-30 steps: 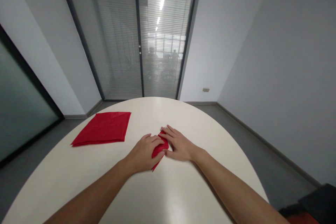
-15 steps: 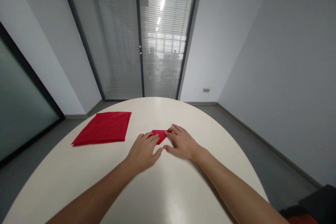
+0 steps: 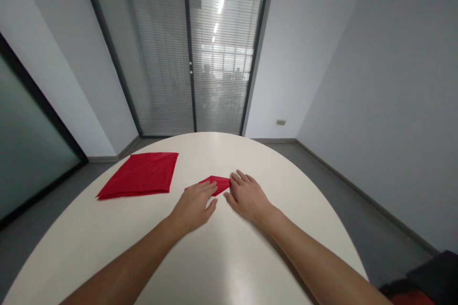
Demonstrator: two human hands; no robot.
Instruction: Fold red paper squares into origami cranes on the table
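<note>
Small folded napkin (image 3: 214, 184) at mid-surface, pinned under fingertips. Probably light, thin and limp, apt to slide; best pinched at a free corner. Pressed down by left hand (image 3: 193, 206) and right hand (image 3: 247, 195), both open and flat, gripping nothing. Further left, a red stack (image 3: 141, 174). Glossy white round surface (image 3: 229, 257); blinds (image 3: 211, 57) and grey walls beyond.

txt: none legible anywhere in view
small cloth (image 3: 219, 183): plain red, no print or tag showing
flat cloth (image 3: 141, 175): plain red, no label showing
table (image 3: 229, 257): white top, no marks or nos.
wall plate (image 3: 281, 122): too small & far to read
</note>
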